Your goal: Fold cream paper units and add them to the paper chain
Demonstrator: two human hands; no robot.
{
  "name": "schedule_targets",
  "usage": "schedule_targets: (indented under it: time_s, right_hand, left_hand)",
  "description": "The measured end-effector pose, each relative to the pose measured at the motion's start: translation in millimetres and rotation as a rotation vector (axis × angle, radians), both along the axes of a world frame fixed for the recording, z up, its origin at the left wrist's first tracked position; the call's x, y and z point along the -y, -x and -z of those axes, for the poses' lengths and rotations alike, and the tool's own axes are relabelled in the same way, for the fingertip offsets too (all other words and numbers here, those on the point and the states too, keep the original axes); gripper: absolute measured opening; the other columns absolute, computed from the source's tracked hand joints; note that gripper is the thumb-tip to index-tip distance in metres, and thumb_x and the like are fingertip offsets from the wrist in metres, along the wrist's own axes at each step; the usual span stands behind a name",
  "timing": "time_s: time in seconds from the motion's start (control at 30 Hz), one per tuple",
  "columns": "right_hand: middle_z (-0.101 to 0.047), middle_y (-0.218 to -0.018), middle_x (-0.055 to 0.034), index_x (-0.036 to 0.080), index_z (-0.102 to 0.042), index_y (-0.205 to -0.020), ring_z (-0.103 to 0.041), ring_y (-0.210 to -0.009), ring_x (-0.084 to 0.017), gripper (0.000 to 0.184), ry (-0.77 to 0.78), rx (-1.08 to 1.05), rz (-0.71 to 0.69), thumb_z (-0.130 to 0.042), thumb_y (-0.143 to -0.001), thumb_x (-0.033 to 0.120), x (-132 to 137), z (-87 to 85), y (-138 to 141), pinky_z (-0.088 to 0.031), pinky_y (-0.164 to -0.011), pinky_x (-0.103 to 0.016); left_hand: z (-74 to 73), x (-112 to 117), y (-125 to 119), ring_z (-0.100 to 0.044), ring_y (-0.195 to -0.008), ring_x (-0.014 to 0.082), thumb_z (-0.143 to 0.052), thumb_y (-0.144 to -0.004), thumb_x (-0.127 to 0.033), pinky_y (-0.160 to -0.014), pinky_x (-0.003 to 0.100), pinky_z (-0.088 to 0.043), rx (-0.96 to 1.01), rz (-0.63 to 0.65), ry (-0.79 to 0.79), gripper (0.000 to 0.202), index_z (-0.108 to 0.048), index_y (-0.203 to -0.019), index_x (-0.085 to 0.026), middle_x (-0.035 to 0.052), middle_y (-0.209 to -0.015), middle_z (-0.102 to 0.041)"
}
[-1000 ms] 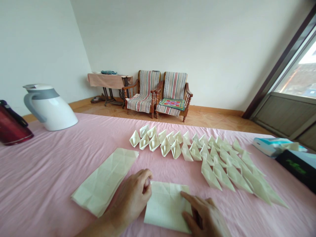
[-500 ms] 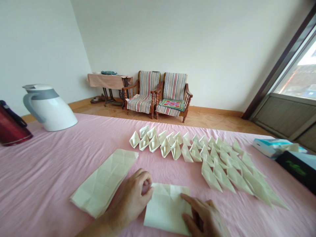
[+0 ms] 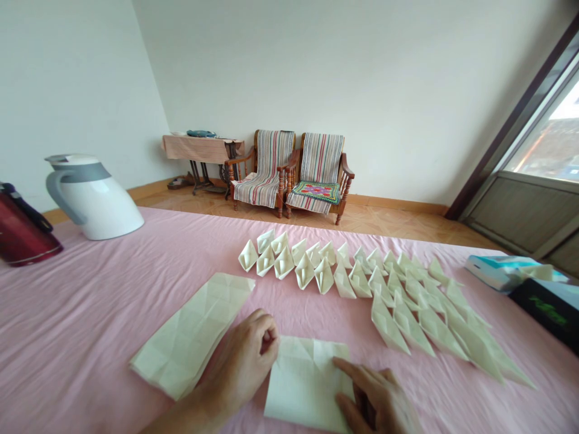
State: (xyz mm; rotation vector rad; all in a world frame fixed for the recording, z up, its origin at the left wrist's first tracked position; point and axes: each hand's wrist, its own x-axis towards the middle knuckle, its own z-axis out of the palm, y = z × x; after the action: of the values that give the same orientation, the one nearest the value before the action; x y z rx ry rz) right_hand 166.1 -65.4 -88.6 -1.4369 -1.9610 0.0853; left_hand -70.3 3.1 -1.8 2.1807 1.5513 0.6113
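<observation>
Here the hands, left curled, right parted, touch paper.

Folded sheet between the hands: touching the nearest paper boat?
Apart. The head view shows a strip of pink tablecloth between the folded sheet and the nearest paper boat.

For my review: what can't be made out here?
All head view:
Right edge of the folded paper: partly covered by the right hand.
Red flask: cut off by the left edge.
Green lettering on the black box: too blurred to read.
Rear paper boats: partly hidden by nearer ones.
</observation>
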Motion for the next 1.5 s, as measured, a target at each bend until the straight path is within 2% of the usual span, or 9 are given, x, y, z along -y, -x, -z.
schedule_targets:
  time_s: [0.67,0.97,1.1,1.33,1.5]
  right_hand:
    - [-0.057,-0.059,0.0053,0.026,-0.062,-0.109,-0.054,-0.051,-0.014,0.025,-0.034,-0.022,0.004,-0.05,-0.09,0.036,-0.5,2.4,2.2,-0.035,-0.056,-0.028]
    - [-0.059,-0.061,0.0038,0.024,-0.061,-0.11,-0.056,-0.053,-0.014,0.025,-0.015,0.012,0.003,-0.051,-0.088,0.032,0.3,0.6,2.8,-0.035,-0.057,-0.028]
    - [-0.061,-0.062,0.0038,0.023,-0.061,-0.111,-0.057,-0.054,-0.014,0.027,-0.018,0.057,0.005,-0.052,-0.086,0.028,0.4,-3.5,2.8,-0.036,-0.057,-0.028]
    - [-0.065,-0.068,0.0041,0.019,-0.059,-0.115,-0.062,-0.056,-0.012,0.034,-0.025,0.201,-0.065,-0.06,-0.081,0.022,-1.1,-22.2,-1.7,-0.039,-0.057,-0.026]
    - [-0.065,-0.067,0.0038,0.018,-0.06,-0.114,-0.061,-0.056,-0.012,0.034,-0.033,0.228,-0.052,-0.06,-0.08,0.02,-0.3,-24.4,-0.9,-0.04,-0.057,-0.025]
  left_hand:
    - [-1.4,-1.4,-2.6,-0.054,-0.066,0.0119,-0.051,-0.077,-0.002,-0.061,0.022,-0.034,-0.043,-0.029,0.002,0.018,-0.053,-0.069,-0.018,-0.0032,-0.074,-0.056]
    - [-3.7,-2.0,-3.9,-0.054,-0.067,0.0124,-0.05,-0.078,-0.003,-0.061,0.023,-0.034,-0.082,-0.035,-0.004,0.017,-0.051,-0.07,-0.019,-0.0028,-0.074,-0.056]
    - [-2.8,-2.0,-4.4,-0.054,-0.066,0.0126,-0.049,-0.077,-0.003,-0.061,0.023,-0.034,-0.095,-0.017,-0.016,0.018,-0.051,-0.069,-0.019,-0.0029,-0.074,-0.055]
    - [-5.5,-2.4,-7.3,-0.054,-0.068,0.0125,-0.048,-0.077,0.001,-0.062,0.023,-0.036,-0.047,0.013,-0.04,0.021,-0.051,-0.074,-0.019,-0.0025,-0.077,-0.055]
    - [4.3,-3.5,-7.7,-0.054,-0.077,0.0148,-0.043,-0.077,0.006,-0.069,0.025,-0.039,0.025,0.153,-0.131,0.026,-0.052,-0.073,-0.018,0.0,-0.081,-0.055]
